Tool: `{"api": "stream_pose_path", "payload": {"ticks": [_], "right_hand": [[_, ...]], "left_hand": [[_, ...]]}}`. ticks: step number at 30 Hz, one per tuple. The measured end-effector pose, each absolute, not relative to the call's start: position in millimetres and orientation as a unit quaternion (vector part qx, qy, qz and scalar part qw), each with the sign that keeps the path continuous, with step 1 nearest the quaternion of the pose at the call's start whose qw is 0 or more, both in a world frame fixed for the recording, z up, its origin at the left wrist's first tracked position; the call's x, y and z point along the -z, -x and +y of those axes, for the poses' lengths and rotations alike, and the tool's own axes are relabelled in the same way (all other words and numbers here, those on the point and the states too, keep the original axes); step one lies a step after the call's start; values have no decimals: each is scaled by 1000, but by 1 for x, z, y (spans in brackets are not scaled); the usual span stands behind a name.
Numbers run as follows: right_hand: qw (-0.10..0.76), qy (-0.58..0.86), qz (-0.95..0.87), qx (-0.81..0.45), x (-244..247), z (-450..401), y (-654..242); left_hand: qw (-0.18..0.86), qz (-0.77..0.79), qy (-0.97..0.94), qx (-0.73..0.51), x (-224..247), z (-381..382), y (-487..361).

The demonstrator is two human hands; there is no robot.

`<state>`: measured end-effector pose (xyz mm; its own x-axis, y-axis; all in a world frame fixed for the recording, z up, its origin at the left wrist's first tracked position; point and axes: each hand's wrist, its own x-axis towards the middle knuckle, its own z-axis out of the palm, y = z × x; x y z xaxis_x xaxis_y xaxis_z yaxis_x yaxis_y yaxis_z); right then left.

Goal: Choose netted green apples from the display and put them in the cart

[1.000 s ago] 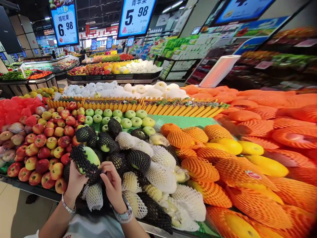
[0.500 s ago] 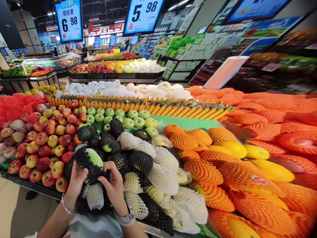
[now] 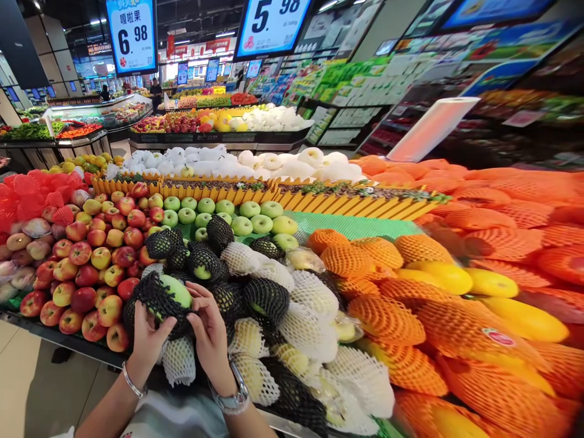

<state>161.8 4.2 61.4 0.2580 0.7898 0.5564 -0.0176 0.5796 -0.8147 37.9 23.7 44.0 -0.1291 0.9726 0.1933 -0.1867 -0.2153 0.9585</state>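
A green fruit sits partly out of a black foam net, its upper right side bare. My left hand grips the net and fruit from the lower left, thumb across the front. On the right side my right hand pinches the net's edge beside the fruit. More black-netted fruits lie just behind, and a white-netted fruit is below, between my wrists. The underside of the held fruit is hidden.
Red and yellow apples fill the left, with green apples behind. White-netted fruits and orange-netted fruits lie to the right. A yellow picket divider crosses behind, and a plastic bag roll stands farther back.
My right hand has shifted up along the fruit's right side, its fingers closer to the net. The net's opening has turned slightly rightward. The whole view has moved a little.
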Motion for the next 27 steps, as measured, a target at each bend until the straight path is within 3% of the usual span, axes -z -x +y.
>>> {"api": "stream_pose_path", "payload": {"ticks": [4, 7, 14, 17, 22, 27], "right_hand": [[738, 364, -455, -340, -60, 8, -167], [767, 381, -391, -338, -58, 13, -174], [798, 333, -267, -426, -64, 15, -181], [766, 284, -222, -533, -69, 10, -177], [676, 236, -191, -672, -60, 12, -180], [704, 243, -111, -659, -41, 18, -191]], "left_hand": [[431, 442, -571, -541, -50, 18, -34], [349, 442, -683, -466, -55, 16, -34], [-36, 324, -812, -484, -43, 18, -42], [-125, 263, -839, -460, -47, 20, -42], [-107, 296, -840, -443, -64, 24, -48], [44, 263, -916, -299, -91, 20, -44]]}}
